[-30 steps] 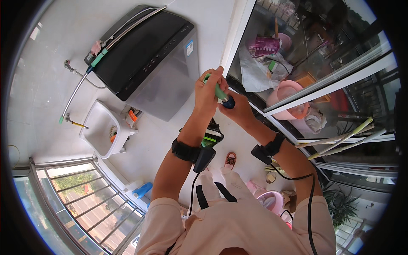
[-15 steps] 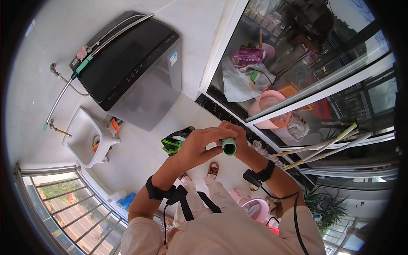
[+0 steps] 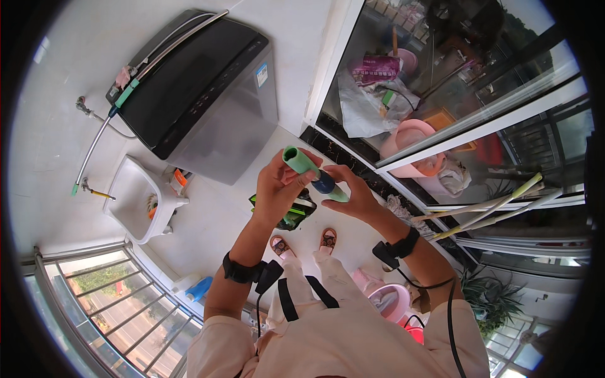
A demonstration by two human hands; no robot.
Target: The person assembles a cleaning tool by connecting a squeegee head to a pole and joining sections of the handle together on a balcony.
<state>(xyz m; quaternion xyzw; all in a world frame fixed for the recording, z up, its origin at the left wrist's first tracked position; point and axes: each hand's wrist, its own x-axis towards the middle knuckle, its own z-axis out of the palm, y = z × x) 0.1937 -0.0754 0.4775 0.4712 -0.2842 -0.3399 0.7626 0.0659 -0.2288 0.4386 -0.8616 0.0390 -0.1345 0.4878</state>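
A short green plastic tube [image 3: 301, 162] with an open upper end is held over the floor in front of me. Around its lower part sits a dark blue collar [image 3: 324, 183], with paler green showing beyond it. My left hand [image 3: 277, 190] is closed on the upper green part, thumb across its side. At the collar and lower end, my right hand [image 3: 360, 196] curves its fingers and thumb around the tube. A black bag [image 3: 305, 209] with bright green things in it lies on the floor behind my hands. Cuffs with cables circle both forearms.
A washing machine [image 3: 214, 94] stands at the far left, with a metal pole [image 3: 173, 47] across its lid. A white basin [image 3: 129, 201] is at left. Sliding glass doors [image 3: 454, 148] and leaning poles [image 3: 491, 211] are at right. Beside my legs stands a pink bucket [image 3: 394, 301].
My hands have drawn apart, and the tube has swung from end-on to slanting, its open end now up and left. The blue collar has come into sight. My view has shifted slightly.
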